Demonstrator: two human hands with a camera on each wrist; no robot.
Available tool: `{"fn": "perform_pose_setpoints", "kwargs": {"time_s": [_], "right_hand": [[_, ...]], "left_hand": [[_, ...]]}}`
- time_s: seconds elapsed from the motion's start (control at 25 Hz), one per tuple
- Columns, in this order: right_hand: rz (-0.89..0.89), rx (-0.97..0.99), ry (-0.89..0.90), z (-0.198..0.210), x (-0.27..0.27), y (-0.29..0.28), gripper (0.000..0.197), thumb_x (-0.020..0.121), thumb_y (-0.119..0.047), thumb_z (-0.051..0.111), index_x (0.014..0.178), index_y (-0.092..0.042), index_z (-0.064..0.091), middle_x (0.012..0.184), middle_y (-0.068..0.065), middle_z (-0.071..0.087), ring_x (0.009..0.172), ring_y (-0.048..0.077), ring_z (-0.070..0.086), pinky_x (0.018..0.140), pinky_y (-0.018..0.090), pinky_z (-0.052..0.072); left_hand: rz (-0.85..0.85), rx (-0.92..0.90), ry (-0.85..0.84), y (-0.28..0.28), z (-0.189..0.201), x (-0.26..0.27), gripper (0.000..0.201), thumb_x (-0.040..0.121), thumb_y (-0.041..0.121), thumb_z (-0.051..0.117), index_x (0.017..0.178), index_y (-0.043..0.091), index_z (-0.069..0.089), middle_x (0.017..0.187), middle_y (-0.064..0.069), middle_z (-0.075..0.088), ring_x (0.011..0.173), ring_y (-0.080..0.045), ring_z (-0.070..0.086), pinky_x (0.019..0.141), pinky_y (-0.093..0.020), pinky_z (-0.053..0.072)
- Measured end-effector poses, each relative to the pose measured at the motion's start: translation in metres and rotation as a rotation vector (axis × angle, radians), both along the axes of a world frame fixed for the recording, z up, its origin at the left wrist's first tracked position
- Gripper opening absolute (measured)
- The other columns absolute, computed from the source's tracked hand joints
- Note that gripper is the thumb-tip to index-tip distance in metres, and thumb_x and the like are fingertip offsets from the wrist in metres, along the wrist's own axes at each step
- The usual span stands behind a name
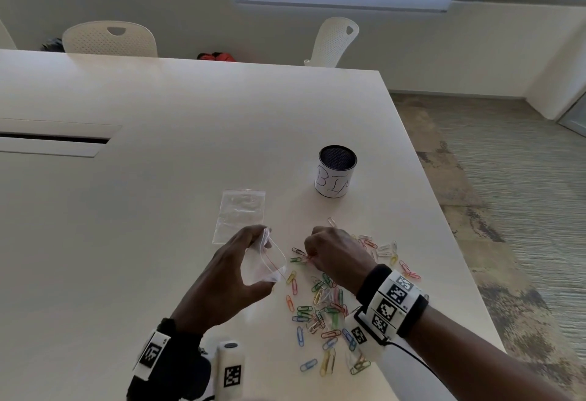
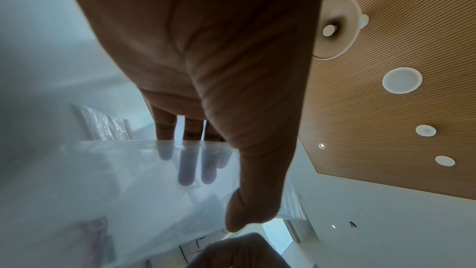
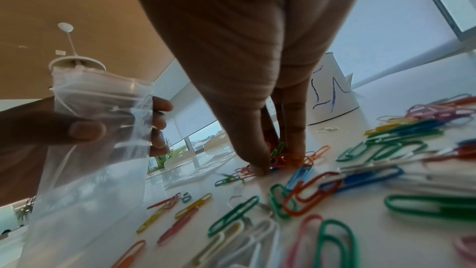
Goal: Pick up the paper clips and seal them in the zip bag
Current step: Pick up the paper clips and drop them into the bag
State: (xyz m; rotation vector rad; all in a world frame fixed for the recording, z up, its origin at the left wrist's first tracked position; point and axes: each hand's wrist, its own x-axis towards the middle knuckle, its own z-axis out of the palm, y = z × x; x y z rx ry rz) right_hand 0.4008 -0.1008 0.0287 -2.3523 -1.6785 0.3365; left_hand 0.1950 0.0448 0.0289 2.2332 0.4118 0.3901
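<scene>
My left hand holds a clear zip bag just above the table, thumb on one side and fingers on the other; its red-lined mouth faces right. Through the plastic, the left wrist view shows the fingers behind the bag. Coloured paper clips lie scattered on the white table right of the bag. My right hand is down among them, and its thumb and fingers pinch a small bunch of clips against the tabletop. The bag hangs just left of that pinch.
A second clear zip bag lies flat behind my left hand. A mesh cup with a white label stands further back on the right. The table's right edge runs close to the clips. Chairs stand beyond the far edge.
</scene>
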Motion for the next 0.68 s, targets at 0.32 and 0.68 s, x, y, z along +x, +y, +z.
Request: {"fn": "perform_pose_setpoints", "kwargs": {"time_s": [0.32,0.68], "right_hand": [[-0.197,0.105,0.313,0.008,0.022,-0.008,0.006,0.083,-0.009,0.083,0.083,-0.009,0.078,0.083,0.004,0.077,0.074,0.020,0.073,0.067,0.023,0.058],[-0.237,0.166,0.807,0.078,0.005,-0.023,0.012,0.083,-0.010,0.085,0.091,-0.004,0.078,0.083,0.014,0.080,0.074,0.019,0.076,0.075,0.028,0.065]], "left_hand": [[0.012,-0.045,-0.009,-0.006,-0.006,0.008,0.074,0.073,0.046,0.079,0.139,0.036,0.047,0.126,0.025,0.061,0.123,-0.001,0.059,0.099,-0.006,0.042],[0.031,0.013,-0.007,-0.011,-0.013,0.014,0.077,0.077,0.038,0.087,0.142,0.033,0.045,0.127,0.017,0.060,0.118,0.001,0.058,0.096,-0.013,0.050]]}}
